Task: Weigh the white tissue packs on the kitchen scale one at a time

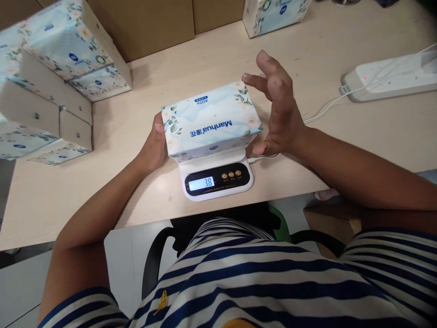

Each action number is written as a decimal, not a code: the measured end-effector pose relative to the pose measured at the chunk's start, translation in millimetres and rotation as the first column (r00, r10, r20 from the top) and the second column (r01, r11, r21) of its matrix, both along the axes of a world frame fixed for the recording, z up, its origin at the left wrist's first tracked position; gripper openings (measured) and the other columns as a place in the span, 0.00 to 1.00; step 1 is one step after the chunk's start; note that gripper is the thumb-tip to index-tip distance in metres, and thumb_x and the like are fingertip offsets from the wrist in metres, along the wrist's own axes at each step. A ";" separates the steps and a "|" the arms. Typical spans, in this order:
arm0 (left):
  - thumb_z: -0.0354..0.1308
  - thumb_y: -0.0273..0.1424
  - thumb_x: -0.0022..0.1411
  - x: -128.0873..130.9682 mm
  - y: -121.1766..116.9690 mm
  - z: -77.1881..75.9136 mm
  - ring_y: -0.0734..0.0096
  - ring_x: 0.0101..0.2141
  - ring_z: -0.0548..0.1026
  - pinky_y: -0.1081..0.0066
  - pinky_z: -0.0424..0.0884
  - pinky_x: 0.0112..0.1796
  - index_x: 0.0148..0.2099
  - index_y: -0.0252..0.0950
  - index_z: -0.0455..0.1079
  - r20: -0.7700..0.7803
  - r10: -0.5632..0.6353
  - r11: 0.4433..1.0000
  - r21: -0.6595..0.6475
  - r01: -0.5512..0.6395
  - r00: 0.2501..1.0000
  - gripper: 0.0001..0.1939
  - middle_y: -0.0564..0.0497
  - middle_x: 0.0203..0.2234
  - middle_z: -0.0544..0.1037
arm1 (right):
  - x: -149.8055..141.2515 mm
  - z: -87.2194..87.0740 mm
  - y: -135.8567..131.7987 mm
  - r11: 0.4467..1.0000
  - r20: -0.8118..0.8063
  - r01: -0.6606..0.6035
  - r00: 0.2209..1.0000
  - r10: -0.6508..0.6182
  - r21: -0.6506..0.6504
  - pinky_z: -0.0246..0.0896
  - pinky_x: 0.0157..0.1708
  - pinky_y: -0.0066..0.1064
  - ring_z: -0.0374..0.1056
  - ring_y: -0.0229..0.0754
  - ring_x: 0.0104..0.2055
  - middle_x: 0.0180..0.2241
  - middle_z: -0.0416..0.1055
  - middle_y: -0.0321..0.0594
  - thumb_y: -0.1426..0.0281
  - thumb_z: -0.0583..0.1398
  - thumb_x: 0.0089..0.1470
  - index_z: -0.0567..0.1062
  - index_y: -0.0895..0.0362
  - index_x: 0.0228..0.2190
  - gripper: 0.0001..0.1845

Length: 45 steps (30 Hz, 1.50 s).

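Observation:
A pale blue pack of tissues (213, 120) with flower prints lies at a slight tilt on a white kitchen scale (218, 180), covering most of its platform. The lit display reads what looks like 38; a decimal point is hard to make out. At the pack's left end, my left hand (155, 148) grips it, thumb against the edge and the other fingers mostly hidden. My right hand (282, 107) is open beside the right end, fingers spread and raised, one fingertip close to the top corner.
Several more tissue packs (75, 57) are stacked at the left, and another pack (273, 16) stands at the back. Brown cardboard boxes (146, 27) line the rear. A white power strip (392, 75) with a cable (327, 105) lies at the right. The table's front edge is near my body.

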<state>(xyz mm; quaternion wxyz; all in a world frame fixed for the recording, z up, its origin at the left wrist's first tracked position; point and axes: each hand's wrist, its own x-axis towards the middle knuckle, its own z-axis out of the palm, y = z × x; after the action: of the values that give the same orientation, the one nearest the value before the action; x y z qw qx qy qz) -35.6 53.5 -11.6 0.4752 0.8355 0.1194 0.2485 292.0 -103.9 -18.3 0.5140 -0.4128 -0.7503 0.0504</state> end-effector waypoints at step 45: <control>0.41 0.70 0.73 14.7 -20.4 16.4 0.46 0.79 0.59 0.44 0.61 0.76 0.62 0.41 0.70 0.018 0.216 0.928 -0.314 -0.200 0.976 0.42 0.42 0.63 0.76 | -8.4 21.0 -8.3 0.991 0.293 0.060 0.952 -0.094 0.123 0.62 0.79 0.52 0.38 0.53 0.86 0.82 0.29 0.05 0.27 0.47 0.64 0.33 0.20 0.77 0.49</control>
<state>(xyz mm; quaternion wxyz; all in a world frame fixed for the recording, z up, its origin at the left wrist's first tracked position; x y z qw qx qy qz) -20.9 33.1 4.8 0.5747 0.7261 0.2324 0.2975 283.6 -112.3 2.7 0.4191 -0.4151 -0.8040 -0.0747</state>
